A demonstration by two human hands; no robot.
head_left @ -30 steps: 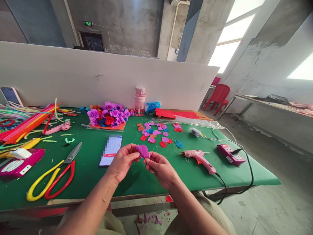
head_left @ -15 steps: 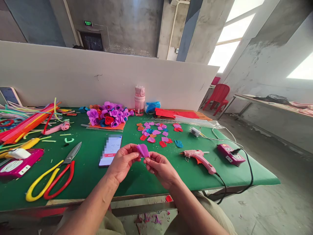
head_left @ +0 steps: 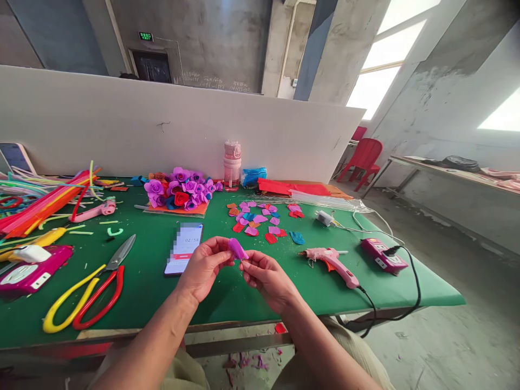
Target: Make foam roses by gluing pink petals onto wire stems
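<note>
Purple paper petal [head_left: 238, 249] is curling between my hands over the table [head_left: 219, 303], with loose petals [head_left: 252, 232] lying beyond the grip and a glue gun [head_left: 343, 271] resting to its right. My left hand [head_left: 205, 268] is pinching its left edge, my right hand [head_left: 266, 276] its lower end. Light, even pressure seems to be suiting thin paper, creasing it least. Its long axis is slanting from upper left to lower right, its lower end pointing toward my right fingertips.

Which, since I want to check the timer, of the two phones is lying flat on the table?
The phone just beyond the left hand, reading 02:58; the other phone stands tilted up at far left.
</note>
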